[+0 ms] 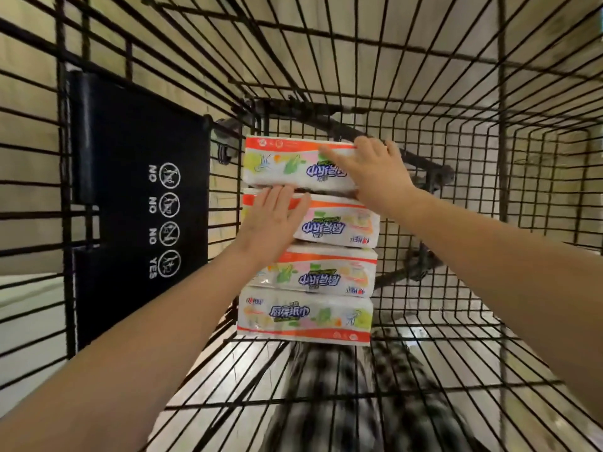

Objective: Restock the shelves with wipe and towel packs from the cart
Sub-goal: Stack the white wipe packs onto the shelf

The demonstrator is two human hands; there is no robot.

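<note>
Several white towel packs with orange edges and blue lettering lie in a row on the floor of the black wire cart (456,177). My right hand (375,172) lies on the right end of the farthest pack (280,164), its fingers spread over the top and far edge. My left hand (275,216) rests flat with straight fingers on the left part of the second pack (339,225). Two more packs, the third pack (313,275) and the nearest pack (303,316), lie closer to me, untouched.
A black fold-down seat flap (137,203) with white NO/YES symbols hangs on the cart's left wall. Wire walls rise on every side. Below the cart floor I see checkered fabric (342,402) and pale floor tiles.
</note>
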